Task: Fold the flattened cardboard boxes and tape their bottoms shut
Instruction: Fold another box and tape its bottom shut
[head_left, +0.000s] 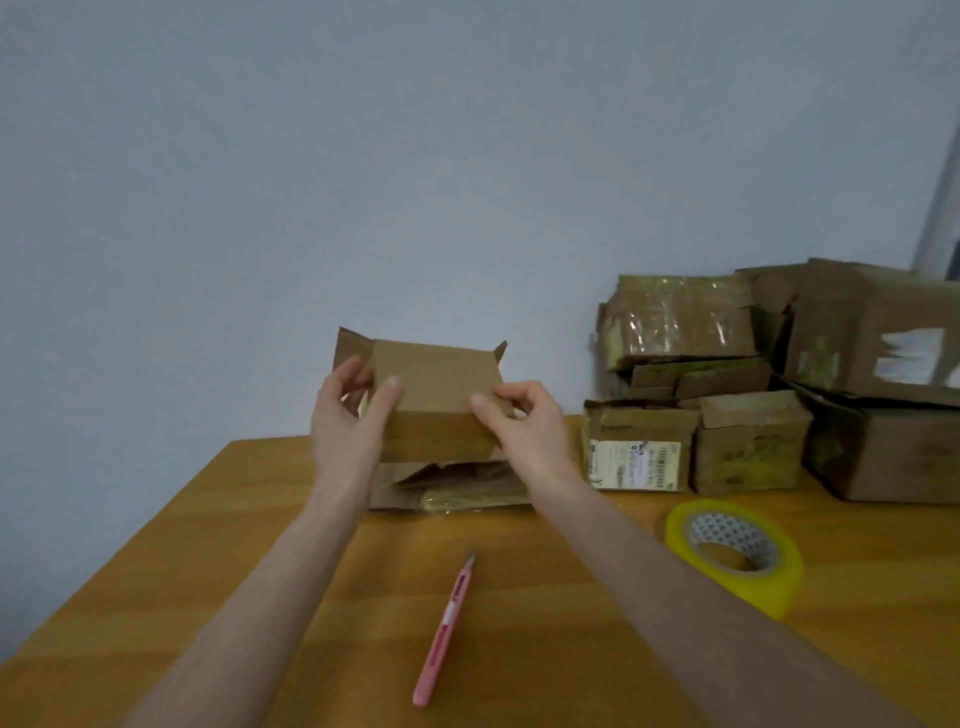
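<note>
You hold a small cardboard box (436, 400) over the far edge of the worktop (208, 571), in front of the pale wall (363, 156). Your left hand (348, 421) grips its left end, with the thumb laid on the folded flap facing you and the fingers curled round a side flap that sticks out at the left. Your right hand (524, 421) pinches the right end, thumb on that same flap and fingers curled at the edge. Directly below the box lies a pile of flattened cardboard (452, 488); you cannot tell whether the box touches it. A pink utility knife (444, 631) lies on the wood between your forearms, its blade tip pointing away from you. A roll of yellowish tape (735, 556) lies flat just beyond your right forearm. Behind it, at the right, a stack of taped boxes (779, 389) is piled up, one of them with a white label (634, 464) facing you.
</note>
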